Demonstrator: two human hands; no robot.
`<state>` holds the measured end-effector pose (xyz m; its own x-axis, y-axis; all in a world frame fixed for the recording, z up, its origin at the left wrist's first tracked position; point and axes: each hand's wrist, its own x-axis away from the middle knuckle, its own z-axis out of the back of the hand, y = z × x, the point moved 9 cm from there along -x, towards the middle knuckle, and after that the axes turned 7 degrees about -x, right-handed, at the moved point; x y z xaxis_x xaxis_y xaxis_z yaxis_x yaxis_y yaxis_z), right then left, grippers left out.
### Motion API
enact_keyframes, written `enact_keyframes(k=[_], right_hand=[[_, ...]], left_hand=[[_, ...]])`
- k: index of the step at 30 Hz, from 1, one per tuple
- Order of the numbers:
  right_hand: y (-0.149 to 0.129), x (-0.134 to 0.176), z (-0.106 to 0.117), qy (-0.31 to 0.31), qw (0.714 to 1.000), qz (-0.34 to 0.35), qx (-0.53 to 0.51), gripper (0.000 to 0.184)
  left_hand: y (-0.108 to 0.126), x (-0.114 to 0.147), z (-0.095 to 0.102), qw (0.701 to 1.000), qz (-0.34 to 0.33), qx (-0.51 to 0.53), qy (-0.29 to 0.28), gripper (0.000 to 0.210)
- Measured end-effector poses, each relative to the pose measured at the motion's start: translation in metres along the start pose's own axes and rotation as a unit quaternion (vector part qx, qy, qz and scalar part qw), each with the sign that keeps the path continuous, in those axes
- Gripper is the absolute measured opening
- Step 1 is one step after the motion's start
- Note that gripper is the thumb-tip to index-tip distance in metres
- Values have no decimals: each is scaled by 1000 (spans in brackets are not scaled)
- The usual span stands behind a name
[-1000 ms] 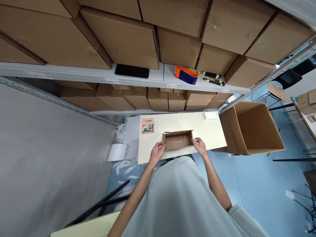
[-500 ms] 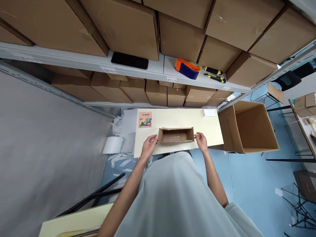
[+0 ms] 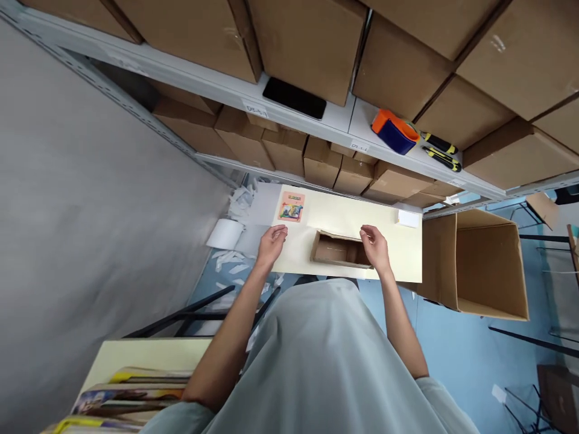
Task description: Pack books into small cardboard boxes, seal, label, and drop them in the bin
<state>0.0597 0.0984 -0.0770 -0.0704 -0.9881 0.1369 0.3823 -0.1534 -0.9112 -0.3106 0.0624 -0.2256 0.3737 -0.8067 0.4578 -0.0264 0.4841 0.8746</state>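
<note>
A small topless cardboard box (image 3: 337, 262) lies on the pale yellow table (image 3: 294, 256), its inside facing up. My left hand (image 3: 271, 246) hovers to the left of the box, apart from it. It is open, with the fingers loosely bent and nothing in them. My right hand (image 3: 375, 248) is over the right end of the box and covers that end. Its fingers are loosely bent and apart, holding nothing; whether it touches the rim I cannot tell. A pink booklet (image 3: 292, 207) with a colourful picture lies beyond my left hand.
A large open carton (image 3: 491, 265) stands right of the table. A small white box (image 3: 408, 218) sits at the back right. Shelves above carry cartons, a black phone (image 3: 295, 97), an orange and blue tape dispenser (image 3: 395, 131) and utility knives (image 3: 441, 150). A white roll (image 3: 225, 234) is at left.
My view has turned. My hands have gone from the two ends of the box; the left is now clear of it, the right above its right end.
</note>
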Motion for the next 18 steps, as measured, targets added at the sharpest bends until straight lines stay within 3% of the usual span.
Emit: enact_keyframes(k=[6, 9, 14, 18], right_hand=[[-15, -54, -74, -127, 991, 22, 44, 40], [-12, -79, -117, -193, 977, 14, 88, 32], [11, -105, -191, -315, 934, -1, 166, 27], [38, -121, -223, -350, 913, -32, 205, 26]], left_hand=[[-14, -29, 32, 998, 20, -1, 58, 29], [-30, -49, 48, 992, 64, 28, 101, 30], [-72, -84, 63, 959, 192, 149, 144, 31], [-88, -118, 63, 958, 201, 164, 120, 28]])
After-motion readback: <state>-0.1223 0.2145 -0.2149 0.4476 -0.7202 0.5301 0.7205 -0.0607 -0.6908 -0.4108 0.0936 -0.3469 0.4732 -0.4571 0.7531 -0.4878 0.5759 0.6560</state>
